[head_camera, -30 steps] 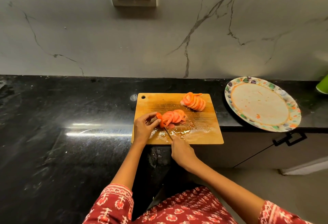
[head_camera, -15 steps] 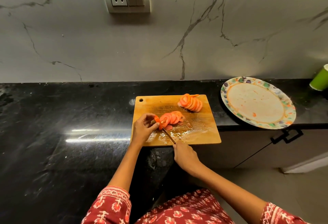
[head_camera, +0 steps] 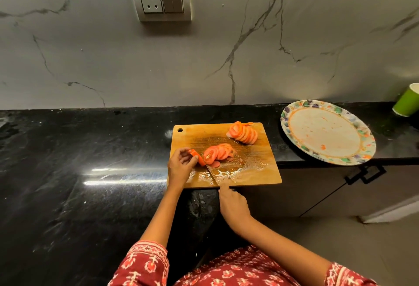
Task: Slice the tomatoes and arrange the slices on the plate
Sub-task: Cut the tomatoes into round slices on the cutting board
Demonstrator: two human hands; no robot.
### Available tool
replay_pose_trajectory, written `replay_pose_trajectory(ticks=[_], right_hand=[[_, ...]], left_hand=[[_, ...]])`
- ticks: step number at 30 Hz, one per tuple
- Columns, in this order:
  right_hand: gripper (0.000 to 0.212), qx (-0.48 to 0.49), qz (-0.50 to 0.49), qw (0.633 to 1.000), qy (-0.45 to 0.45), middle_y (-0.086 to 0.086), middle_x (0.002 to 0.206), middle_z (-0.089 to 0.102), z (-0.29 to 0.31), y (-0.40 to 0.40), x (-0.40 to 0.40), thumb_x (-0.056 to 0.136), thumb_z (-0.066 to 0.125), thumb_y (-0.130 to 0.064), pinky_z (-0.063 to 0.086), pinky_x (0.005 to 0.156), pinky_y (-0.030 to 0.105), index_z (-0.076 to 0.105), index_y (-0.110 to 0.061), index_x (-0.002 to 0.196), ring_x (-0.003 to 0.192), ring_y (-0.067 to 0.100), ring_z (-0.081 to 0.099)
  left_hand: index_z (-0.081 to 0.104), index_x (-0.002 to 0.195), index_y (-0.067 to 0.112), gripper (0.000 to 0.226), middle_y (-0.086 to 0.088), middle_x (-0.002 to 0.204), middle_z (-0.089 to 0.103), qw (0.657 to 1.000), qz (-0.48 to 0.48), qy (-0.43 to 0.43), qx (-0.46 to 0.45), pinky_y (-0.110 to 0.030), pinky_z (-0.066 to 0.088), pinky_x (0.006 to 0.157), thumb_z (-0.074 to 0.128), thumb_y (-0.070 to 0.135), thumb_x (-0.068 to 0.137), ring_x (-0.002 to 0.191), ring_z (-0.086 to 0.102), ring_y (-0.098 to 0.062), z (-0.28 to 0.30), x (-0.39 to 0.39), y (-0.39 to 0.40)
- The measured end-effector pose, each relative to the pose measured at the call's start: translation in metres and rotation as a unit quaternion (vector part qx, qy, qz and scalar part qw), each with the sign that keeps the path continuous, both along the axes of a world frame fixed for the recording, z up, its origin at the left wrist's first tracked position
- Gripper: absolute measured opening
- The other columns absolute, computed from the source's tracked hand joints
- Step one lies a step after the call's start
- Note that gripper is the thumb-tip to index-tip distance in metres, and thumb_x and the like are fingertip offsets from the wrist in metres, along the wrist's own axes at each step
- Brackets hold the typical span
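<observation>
A: The left hand (head_camera: 181, 166) is pinching the last tomato end (head_camera: 195, 156) on the cutting board (head_camera: 254, 167).

B: And the right hand (head_camera: 233, 206) is gripping the knife (head_camera: 214, 175), blade sitting against it, beside the fanned slices (head_camera: 218, 153). A second slice stack (head_camera: 243, 133) is lying nearer the plate (head_camera: 294, 113).

Glossy black stone counter (head_camera: 90, 172) throws back streaks of light, the rectangular wooden cutting board (head_camera: 254, 170) glistens wet with juice, the round floral-rimmed plate (head_camera: 292, 113) looks smooth, and the grey veined marble wall (head_camera: 226, 58) sits softly matt
</observation>
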State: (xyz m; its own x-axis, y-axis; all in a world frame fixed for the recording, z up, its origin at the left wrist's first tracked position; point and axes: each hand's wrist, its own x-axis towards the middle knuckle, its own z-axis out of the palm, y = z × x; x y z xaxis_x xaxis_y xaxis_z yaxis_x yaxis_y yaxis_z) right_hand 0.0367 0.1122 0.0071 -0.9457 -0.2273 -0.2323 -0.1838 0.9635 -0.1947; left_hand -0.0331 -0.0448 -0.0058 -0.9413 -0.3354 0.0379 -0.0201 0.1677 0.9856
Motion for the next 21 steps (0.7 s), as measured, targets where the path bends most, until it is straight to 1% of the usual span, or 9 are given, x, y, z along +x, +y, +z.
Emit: replay_pose_trajectory(ticks=[2, 6, 9, 11, 13, 15, 17, 19, 21], right_hand=[[0.033, 0.007, 0.003, 1.0, -0.002, 0.012, 0.11, 0.065, 0.001, 0.003, 0.0, 0.101, 0.028, -0.008, 0.05, 0.076, 0.034, 0.031, -0.002, 0.133, 0.099, 0.027, 0.065], [0.022, -0.029, -0.022, 0.999, -0.024, 0.012, 0.113, 0.061, 0.008, 0.001, -0.012, 0.101, 0.031, -0.009, 0.047, 0.077, 0.036, 0.044, -0.004, 0.118, 0.102, 0.029, 0.062], [0.024, -0.043, -0.032, 0.998, -0.033, 0.015, 0.116, 0.058, 0.013, -0.008, -0.022, 0.097, 0.034, -0.002, 0.047, 0.082, 0.038, 0.047, -0.002, 0.117, 0.108, 0.033, 0.059], [0.025, -0.049, -0.042, 0.997, -0.041, 0.016, 0.116, 0.059, 0.014, -0.013, -0.027, 0.096, 0.036, -0.001, 0.047, 0.083, 0.038, 0.049, -0.001, 0.117, 0.108, 0.033, 0.059], [0.024, -0.065, -0.058, 0.995, -0.057, 0.016, 0.116, 0.06, 0.013, -0.016, -0.032, 0.096, 0.038, -0.003, 0.047, 0.083, 0.038, 0.051, 0.0, 0.115, 0.109, 0.033, 0.058], [0.022, -0.1, -0.074, 0.989, -0.076, 0.017, 0.113, 0.061, 0.013, -0.014, -0.036, 0.098, 0.04, -0.01, 0.045, 0.079, 0.036, 0.054, 0.0, 0.111, 0.106, 0.034, 0.059], [0.028, -0.144, -0.075, 0.984, -0.075, 0.018, 0.106, 0.063, 0.015, -0.009, -0.037, 0.101, 0.036, -0.017, 0.041, 0.072, 0.032, 0.056, 0.0, 0.107, 0.1, 0.035, 0.06], [0.032, -0.185, -0.078, 0.978, -0.05, 0.016, 0.096, 0.063, 0.021, -0.003, -0.036, 0.102, 0.032, -0.022, 0.038, 0.068, 0.03, 0.055, 0.0, 0.105, 0.094, 0.034, 0.061], [0.032, -0.201, -0.076, 0.976, -0.021, 0.015, 0.092, 0.061, 0.028, 0.002, -0.036, 0.102, 0.032, -0.023, 0.035, 0.066, 0.029, 0.055, -0.001, 0.102, 0.09, 0.032, 0.061]], left_hand=[[0.057, 0.106, 0.001, 0.03, -0.008, 0.098, 0.062, 1.0, -0.002, -0.004, 0.003, -0.009, 0.051, 0.073, 0.069, -0.001, 0.078, 0.088, 0.062, -0.014, 0.001, -0.003, 0.0], [0.061, 0.097, 0.003, 0.029, -0.003, 0.093, 0.063, 0.998, -0.057, -0.001, -0.031, -0.008, 0.049, 0.072, 0.073, -0.005, 0.072, 0.085, 0.061, -0.004, 0.002, 0.001, 0.0], [0.062, 0.093, 0.005, 0.03, -0.004, 0.092, 0.064, 0.997, -0.067, -0.001, -0.038, -0.01, 0.05, 0.073, 0.077, -0.004, 0.069, 0.082, 0.063, -0.002, 0.002, 0.007, -0.002], [0.063, 0.091, 0.008, 0.031, 0.001, 0.09, 0.065, 0.995, -0.083, 0.008, -0.058, -0.011, 0.05, 0.073, 0.079, -0.002, 0.066, 0.081, 0.063, 0.002, 0.001, 0.01, -0.001], [0.063, 0.09, 0.01, 0.031, 0.002, 0.089, 0.065, 0.995, -0.075, 0.013, -0.066, -0.012, 0.051, 0.073, 0.079, 0.0, 0.066, 0.083, 0.063, -0.002, 0.001, 0.013, 0.001], [0.062, 0.091, 0.011, 0.029, 0.002, 0.09, 0.065, 0.996, -0.058, 0.015, -0.058, -0.012, 0.051, 0.074, 0.077, 0.0, 0.069, 0.086, 0.063, -0.008, 0.001, 0.013, 0.002], [0.063, 0.092, 0.014, 0.028, 0.003, 0.09, 0.065, 0.996, -0.055, 0.021, -0.062, -0.014, 0.052, 0.076, 0.076, 0.001, 0.071, 0.086, 0.064, -0.011, 0.001, 0.01, 0.004], [0.065, 0.094, 0.014, 0.026, 0.003, 0.091, 0.067, 0.995, -0.054, 0.029, -0.078, -0.013, 0.051, 0.077, 0.075, 0.003, 0.073, 0.086, 0.064, -0.01, 0.003, 0.005, 0.007], [0.068, 0.098, 0.011, 0.026, 0.002, 0.093, 0.068, 0.993, -0.056, 0.042, -0.1, -0.01, 0.05, 0.076, 0.076, 0.007, 0.074, 0.087, 0.064, -0.009, 0.003, 0.002, 0.01]])
